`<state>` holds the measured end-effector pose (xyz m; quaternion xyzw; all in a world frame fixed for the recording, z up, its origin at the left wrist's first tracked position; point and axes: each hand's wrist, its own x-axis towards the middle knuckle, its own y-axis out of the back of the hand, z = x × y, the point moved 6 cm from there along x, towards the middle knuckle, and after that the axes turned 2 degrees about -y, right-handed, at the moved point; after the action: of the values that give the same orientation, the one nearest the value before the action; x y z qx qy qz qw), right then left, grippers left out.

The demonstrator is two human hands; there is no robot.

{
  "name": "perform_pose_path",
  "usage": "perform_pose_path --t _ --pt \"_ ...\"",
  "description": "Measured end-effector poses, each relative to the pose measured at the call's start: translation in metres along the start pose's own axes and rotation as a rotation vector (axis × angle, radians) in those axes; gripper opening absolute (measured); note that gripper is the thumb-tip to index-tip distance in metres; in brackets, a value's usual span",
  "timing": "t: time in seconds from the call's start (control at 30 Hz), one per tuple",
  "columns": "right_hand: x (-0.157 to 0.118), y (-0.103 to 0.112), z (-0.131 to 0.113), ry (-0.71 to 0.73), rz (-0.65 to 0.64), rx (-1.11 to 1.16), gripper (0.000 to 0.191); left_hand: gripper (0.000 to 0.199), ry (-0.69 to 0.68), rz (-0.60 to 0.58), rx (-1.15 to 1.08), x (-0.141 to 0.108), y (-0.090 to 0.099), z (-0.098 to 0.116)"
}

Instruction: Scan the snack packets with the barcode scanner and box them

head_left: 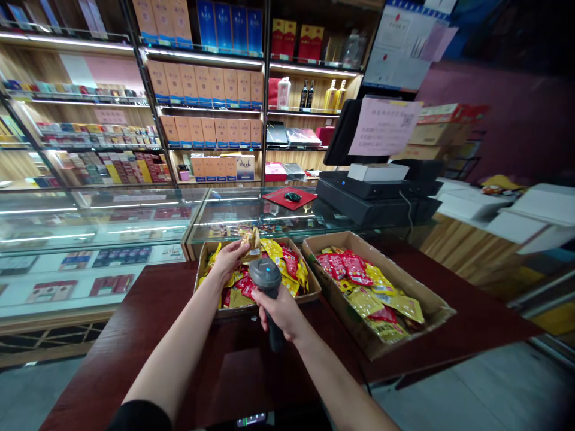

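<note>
My right hand (282,310) is wrapped round the handle of a dark grey handheld barcode scanner (265,274), whose head points away from me and shows a small blue light. Above the left cardboard box (309,296), my left hand (230,258) pinches a small gold snack packet (251,239) by its edge. The scanner's head is just below and to the right of that packet. Red and yellow snack packets (287,263) fill the left box. A second cardboard box (431,317) stands to its right, holding more red, yellow and gold packets (354,269).
Both boxes stand on a dark red-brown table (215,359). Behind it runs a glass display counter (112,221) with a mouse (292,196) on a red mat. A monitor (344,134) stands over a black cash drawer (359,203) at right. Shelves of boxed goods (204,87) line the wall.
</note>
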<state>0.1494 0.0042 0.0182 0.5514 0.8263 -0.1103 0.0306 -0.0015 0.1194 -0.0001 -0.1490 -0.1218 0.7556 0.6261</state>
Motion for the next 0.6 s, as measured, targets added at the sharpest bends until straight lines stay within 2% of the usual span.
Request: perform_pose_path --t 0.6 --pt "0.0002 -0.0042 0.0001 0.031 -0.006 -0.012 0.024 0.057 0.009 0.014 0.009 -0.0001 -0.0004 0.0004"
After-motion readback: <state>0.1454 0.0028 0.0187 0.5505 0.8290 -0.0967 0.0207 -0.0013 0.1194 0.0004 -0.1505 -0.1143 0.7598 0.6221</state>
